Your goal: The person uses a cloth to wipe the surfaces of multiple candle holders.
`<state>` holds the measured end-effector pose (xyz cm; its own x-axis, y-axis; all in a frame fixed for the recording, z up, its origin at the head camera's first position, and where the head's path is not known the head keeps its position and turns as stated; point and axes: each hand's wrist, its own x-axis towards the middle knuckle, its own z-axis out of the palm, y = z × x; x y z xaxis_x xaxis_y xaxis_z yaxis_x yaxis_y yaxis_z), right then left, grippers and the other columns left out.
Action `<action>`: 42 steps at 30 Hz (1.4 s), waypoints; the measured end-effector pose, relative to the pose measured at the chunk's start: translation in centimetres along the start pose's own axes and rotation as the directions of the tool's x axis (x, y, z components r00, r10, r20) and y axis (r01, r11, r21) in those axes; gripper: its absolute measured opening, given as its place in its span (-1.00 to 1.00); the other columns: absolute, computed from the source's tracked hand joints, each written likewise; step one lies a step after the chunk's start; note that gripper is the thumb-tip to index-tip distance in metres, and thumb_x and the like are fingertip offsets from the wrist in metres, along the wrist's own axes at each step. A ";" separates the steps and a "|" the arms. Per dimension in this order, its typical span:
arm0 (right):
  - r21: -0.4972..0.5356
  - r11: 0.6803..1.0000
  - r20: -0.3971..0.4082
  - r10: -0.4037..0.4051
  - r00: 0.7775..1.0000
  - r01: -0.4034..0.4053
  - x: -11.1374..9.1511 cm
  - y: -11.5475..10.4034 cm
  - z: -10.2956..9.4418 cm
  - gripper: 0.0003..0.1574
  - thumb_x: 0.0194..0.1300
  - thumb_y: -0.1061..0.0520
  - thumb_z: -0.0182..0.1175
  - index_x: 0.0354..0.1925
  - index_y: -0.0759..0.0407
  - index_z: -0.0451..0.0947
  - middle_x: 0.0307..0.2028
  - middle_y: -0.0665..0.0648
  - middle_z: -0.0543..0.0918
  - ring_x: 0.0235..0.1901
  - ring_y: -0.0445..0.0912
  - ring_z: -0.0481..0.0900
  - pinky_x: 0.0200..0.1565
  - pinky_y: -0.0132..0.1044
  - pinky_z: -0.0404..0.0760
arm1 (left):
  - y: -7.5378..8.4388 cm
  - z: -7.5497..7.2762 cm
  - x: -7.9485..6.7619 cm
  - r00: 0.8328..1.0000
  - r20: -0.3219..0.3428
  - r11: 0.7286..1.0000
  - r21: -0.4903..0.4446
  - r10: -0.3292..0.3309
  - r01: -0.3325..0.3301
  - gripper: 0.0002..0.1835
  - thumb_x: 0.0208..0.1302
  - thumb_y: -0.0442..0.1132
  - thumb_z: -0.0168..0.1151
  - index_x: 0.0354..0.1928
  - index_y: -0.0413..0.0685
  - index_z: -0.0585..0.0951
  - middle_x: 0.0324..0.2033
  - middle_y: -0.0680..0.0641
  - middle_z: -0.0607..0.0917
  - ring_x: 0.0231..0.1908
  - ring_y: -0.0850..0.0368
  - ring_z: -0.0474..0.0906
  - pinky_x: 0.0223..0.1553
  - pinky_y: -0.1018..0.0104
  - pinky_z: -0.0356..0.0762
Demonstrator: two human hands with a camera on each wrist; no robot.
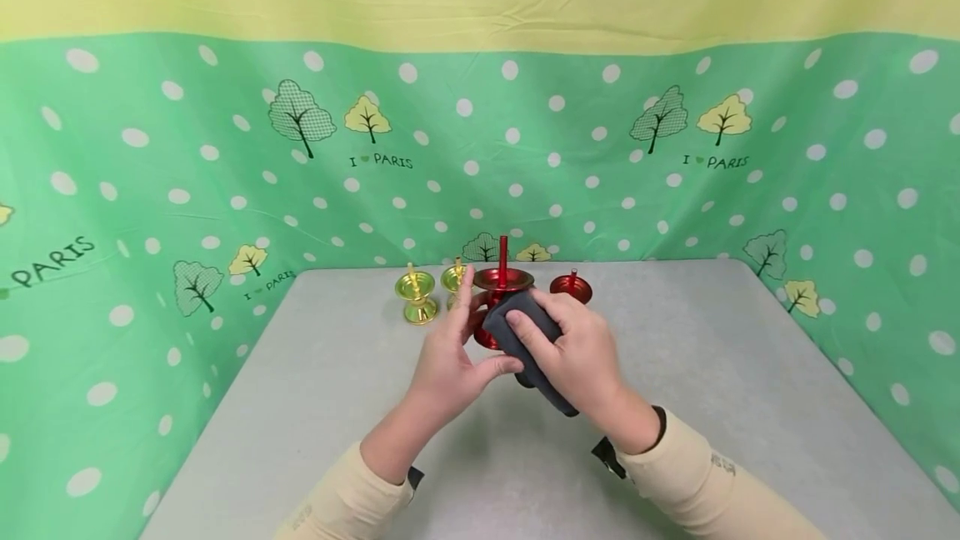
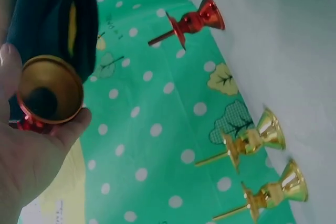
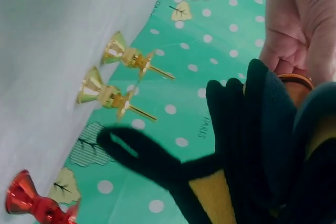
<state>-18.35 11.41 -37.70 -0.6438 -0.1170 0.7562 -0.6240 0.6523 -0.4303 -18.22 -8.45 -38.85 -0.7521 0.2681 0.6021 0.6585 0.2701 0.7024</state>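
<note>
My left hand (image 1: 446, 365) holds a red metal candlestick (image 1: 504, 278) upright above the table, its dish and thin rod pointing up. In the left wrist view the hollow, brassy underside of its base (image 2: 65, 87) shows, with fingers along its side. A folded dark grey cloth (image 1: 551, 390) is gripped in my right hand (image 1: 581, 348), thumb on top, and lies against the candlestick's stem and base. Folds of the cloth (image 3: 270, 129) hide most of the candlestick in the right wrist view.
Two gold candlesticks (image 1: 416, 294) stand on the grey table (image 1: 322, 373) behind my left hand. A second red candlestick (image 1: 572, 286) stands behind my right hand, partly covered by it. A green dotted curtain (image 1: 510, 165) encloses the back and sides.
</note>
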 end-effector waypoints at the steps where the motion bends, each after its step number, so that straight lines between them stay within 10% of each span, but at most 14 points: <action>1: -0.021 0.999 -0.018 -0.038 0.999 0.037 0.0 0.0 0.0 -0.60 0.35 -0.05 0.48 0.05 0.14 0.79 -0.22 0.14 0.82 -0.36 -0.08 0.67 -0.41 -0.17 0.67 | 0.0 0.1 0.0 1.000 -0.012 1.000 -0.003 0.017 -0.017 0.41 -0.06 -0.39 0.73 0.75 -0.01 -0.03 0.43 -0.25 0.56 0.38 -0.15 0.59 0.30 0.10 0.65; 5: 0.009 0.995 -0.038 -0.101 0.994 0.101 0.2 0.0 -0.2 -0.59 0.37 -0.04 0.47 0.06 0.16 0.78 -0.17 0.14 0.83 -0.30 -0.09 0.69 -0.37 -0.15 0.71 | 0.2 0.0 0.0 0.998 -0.043 0.996 -0.083 0.041 -0.045 0.36 -0.12 -0.46 0.73 0.72 0.07 0.11 0.42 -0.20 0.56 0.33 -0.13 0.61 0.28 0.23 0.68; 8: 0.211 0.977 0.120 0.006 0.993 -0.032 0.7 0.7 -0.8 -0.70 0.47 0.00 0.39 0.04 0.12 0.79 -0.21 0.12 0.81 -0.33 -0.13 0.66 -0.34 -0.23 0.69 | 0.3 -0.6 -0.1 1.000 -0.004 0.976 -0.217 0.005 -0.006 0.28 -0.02 -0.43 0.70 0.71 0.18 0.17 0.44 -0.19 0.54 0.29 -0.14 0.65 0.28 0.29 0.68; 14: 0.327 0.835 0.406 0.300 0.864 -0.443 1.5 2.7 -2.1 -0.66 0.63 -0.09 0.19 0.02 0.06 0.78 -0.34 0.14 0.76 -0.46 -0.12 0.65 -0.40 -0.30 0.65 | 0.0 -0.7 -0.3 0.989 0.058 0.925 -0.349 -0.136 0.148 0.15 0.18 -0.23 0.64 0.71 0.15 0.14 0.35 -0.29 0.64 0.23 -0.19 0.69 0.25 0.34 0.67; 21: 0.137 0.977 0.256 0.125 0.959 -0.164 0.8 1.2 -1.3 -0.69 0.52 -0.09 0.33 0.07 0.01 0.81 -0.17 0.07 0.83 -0.29 -0.12 0.69 -0.30 -0.26 0.66 | -0.3 -0.1 -0.5 0.981 0.037 0.949 -0.248 -0.193 0.196 0.20 0.14 -0.34 0.64 0.71 0.30 0.12 0.37 -0.17 0.64 0.24 -0.06 0.67 0.25 0.38 0.65; 28: 0.271 0.835 0.454 0.328 0.828 -0.479 1.7 3.4 -1.4 -0.58 0.66 -0.15 0.13 -0.06 0.08 0.78 -0.37 0.12 0.73 -0.48 -0.12 0.62 -0.39 -0.32 0.62 | -1.1 -0.5 -0.3 0.975 0.097 0.904 -0.367 -0.198 0.220 0.11 0.24 -0.14 0.57 0.72 0.17 0.09 0.38 -0.31 0.61 0.17 -0.07 0.68 0.25 0.43 0.63; 35: 0.253 0.890 0.422 0.251 0.871 -0.379 0.8 2.6 -0.7 -0.56 0.57 -0.20 0.25 0.19 -0.01 0.76 -0.20 0.07 0.81 -0.38 -0.16 0.66 -0.33 -0.28 0.67 | -2.0 -0.3 -0.3 0.971 0.131 0.924 -0.302 -0.202 0.233 0.15 0.24 -0.39 0.55 0.72 0.25 0.07 0.34 -0.25 0.52 0.13 0.02 0.70 0.21 0.42 0.67; 37: 0.302 0.842 0.458 0.283 0.842 -0.447 0.9 2.8 -0.6 -0.57 0.62 -0.17 0.20 0.08 0.08 0.78 -0.28 0.07 0.78 -0.40 -0.16 0.65 -0.33 -0.30 0.67 | -2.0 -0.5 -0.2 0.971 0.149 0.915 -0.331 -0.190 0.229 0.14 0.25 -0.35 0.55 0.73 0.26 0.07 0.35 -0.26 0.53 0.15 0.03 0.69 0.22 0.42 0.67; 42: 0.379 0.603 0.618 0.399 0.677 -0.702 1.0 3.8 -0.7 -0.46 0.72 -0.10 0.01 -0.03 0.31 0.70 -0.37 0.04 0.70 -0.45 -0.16 0.69 -0.34 -0.31 0.71 | -1.7 -1.1 0.0 0.966 0.178 0.890 -0.384 -0.190 0.246 0.07 0.32 -0.12 0.50 0.73 0.22 0.07 0.41 -0.32 0.58 0.26 -0.07 0.67 0.28 0.42 0.62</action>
<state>-21.00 14.30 -38.21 -0.9588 -0.2818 0.0350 -0.0921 0.1922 -0.9770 -19.38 -9.93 -39.66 -0.8465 0.3723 0.3805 0.3916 -0.0488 0.9189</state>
